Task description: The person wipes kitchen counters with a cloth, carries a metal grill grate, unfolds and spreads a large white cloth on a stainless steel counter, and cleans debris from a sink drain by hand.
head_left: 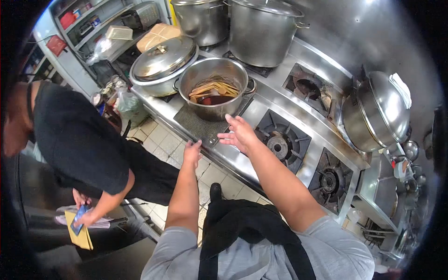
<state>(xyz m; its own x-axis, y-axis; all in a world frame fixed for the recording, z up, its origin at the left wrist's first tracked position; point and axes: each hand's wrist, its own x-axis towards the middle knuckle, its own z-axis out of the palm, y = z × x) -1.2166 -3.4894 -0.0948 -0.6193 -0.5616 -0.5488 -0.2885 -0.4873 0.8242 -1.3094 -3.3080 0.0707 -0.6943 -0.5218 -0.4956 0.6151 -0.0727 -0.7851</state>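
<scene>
Steel pot point(212, 111), shelf packages point(95, 21) too small to read, left hand point(191, 154) and right hand point(239, 134) open near the front edge of the stove point(232, 159), tiled floor point(163, 140) alongside.

Two big steel stockpots point(263, 39), top centre. Domed pot point(373, 114) at right, white cloth point(400, 91) on lid. Shelving point(102, 28) upper left; co-worker point(86, 135) in black, left.

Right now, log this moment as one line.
left hand: nothing visible held | right hand: open, near pot | pot: uncovered, brown sticks inside
</scene>
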